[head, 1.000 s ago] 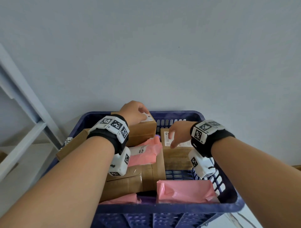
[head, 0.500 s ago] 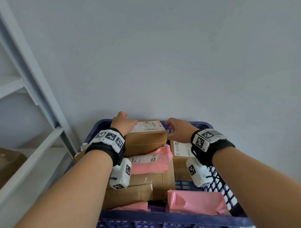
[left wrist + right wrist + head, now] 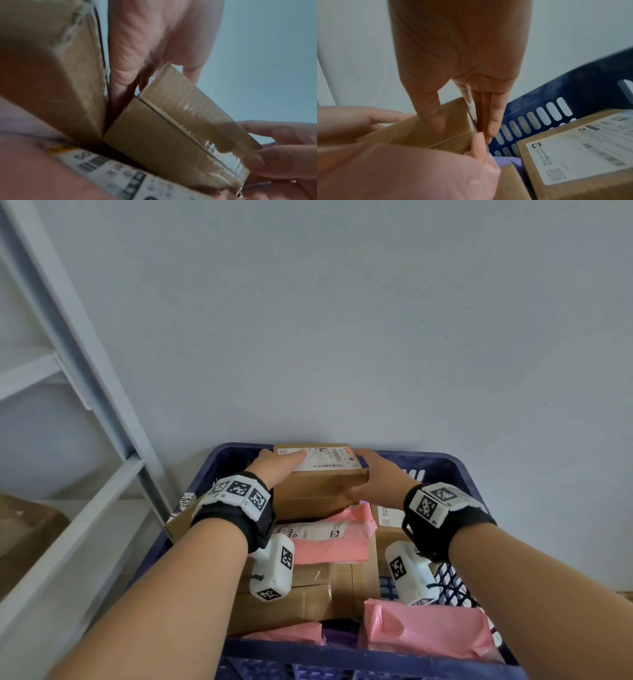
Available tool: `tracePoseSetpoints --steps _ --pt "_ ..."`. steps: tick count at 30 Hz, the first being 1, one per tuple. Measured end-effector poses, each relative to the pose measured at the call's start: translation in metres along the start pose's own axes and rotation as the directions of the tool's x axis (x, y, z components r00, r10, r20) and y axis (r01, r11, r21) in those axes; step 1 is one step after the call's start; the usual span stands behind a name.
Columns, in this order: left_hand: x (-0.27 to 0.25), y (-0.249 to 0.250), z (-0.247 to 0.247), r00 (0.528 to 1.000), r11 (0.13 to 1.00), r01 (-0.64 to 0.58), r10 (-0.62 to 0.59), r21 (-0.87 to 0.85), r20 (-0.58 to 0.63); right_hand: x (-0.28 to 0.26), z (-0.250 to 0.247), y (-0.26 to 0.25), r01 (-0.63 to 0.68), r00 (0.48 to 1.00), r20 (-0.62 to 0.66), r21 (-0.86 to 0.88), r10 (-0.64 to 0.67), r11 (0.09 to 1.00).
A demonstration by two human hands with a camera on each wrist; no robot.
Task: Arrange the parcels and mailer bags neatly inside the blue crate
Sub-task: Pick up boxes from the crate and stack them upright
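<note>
So compared to a second ago, both hands are now on the same box (image 3: 318, 479). Back then the left hand (image 3: 277, 469) was alone on top of it and the right hand (image 3: 376, 479) was hanging over the labelled parcel (image 3: 388, 520) on the right side. Half a second ago the right had only got as far as the back wall next to the box. Now it's clamped on the box's right end, thumb on the near face and fingers (image 3: 489, 121) down the far side, while the left has its thumb across the white label on top and the rest of the fingers wrapped down the left end. The box also sits higher and more square-on at the back of the crate (image 3: 442, 462), and the view has tipped up, so there's more wall and shelf frame (image 3: 102, 392).

What's in the crate: the box is at the back, up on top of the pile. Right below it is a pink mailer (image 3: 330, 537) with a white label, lying across a bigger taped carton (image 3: 308, 594). Another flat carton (image 3: 180, 520) leans on the left wall. The labelled parcel is at the right rear. Near the front there's a second pink mailer (image 3: 424, 631) on the right and a third pink mailer (image 3: 291, 637) peeking out on the left, with something purple between them that I can't make out.
</note>
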State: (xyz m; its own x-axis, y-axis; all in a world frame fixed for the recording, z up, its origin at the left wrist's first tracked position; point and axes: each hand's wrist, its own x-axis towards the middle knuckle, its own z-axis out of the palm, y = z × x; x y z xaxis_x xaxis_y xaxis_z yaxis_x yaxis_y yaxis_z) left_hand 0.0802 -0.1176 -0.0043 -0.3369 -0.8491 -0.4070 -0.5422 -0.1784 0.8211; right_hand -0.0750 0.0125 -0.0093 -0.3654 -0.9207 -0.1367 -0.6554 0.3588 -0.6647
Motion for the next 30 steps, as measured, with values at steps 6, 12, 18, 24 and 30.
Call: tracePoseSetpoints --steps 6,12,18,24,30 --pt "0.000 0.014 -0.008 0.992 0.961 -0.125 0.118 -0.246 -0.042 0.003 -0.011 0.003 0.009 0.997 -0.077 0.084 -0.002 0.996" --pt "0.003 0.011 -0.007 0.998 0.943 -0.067 0.070 -0.326 -0.003 0.003 -0.025 0.003 0.038 0.991 -0.130 0.255 -0.004 0.966" --pt "-0.021 0.028 0.004 0.984 0.939 -0.126 0.160 -0.319 0.084 -0.003 -0.033 -0.002 0.103 0.980 -0.173 0.041 -0.095 0.994" --pt "-0.032 0.043 0.021 0.973 0.958 -0.094 0.146 -0.270 0.180 -0.011 -0.052 -0.003 0.066 0.980 -0.155 -0.347 -0.127 0.936" --pt "-0.044 0.047 0.040 0.951 0.981 -0.104 0.147 -0.167 0.272 -0.026 -0.061 -0.004 0.055 0.994 -0.059 -0.492 -0.096 0.869"
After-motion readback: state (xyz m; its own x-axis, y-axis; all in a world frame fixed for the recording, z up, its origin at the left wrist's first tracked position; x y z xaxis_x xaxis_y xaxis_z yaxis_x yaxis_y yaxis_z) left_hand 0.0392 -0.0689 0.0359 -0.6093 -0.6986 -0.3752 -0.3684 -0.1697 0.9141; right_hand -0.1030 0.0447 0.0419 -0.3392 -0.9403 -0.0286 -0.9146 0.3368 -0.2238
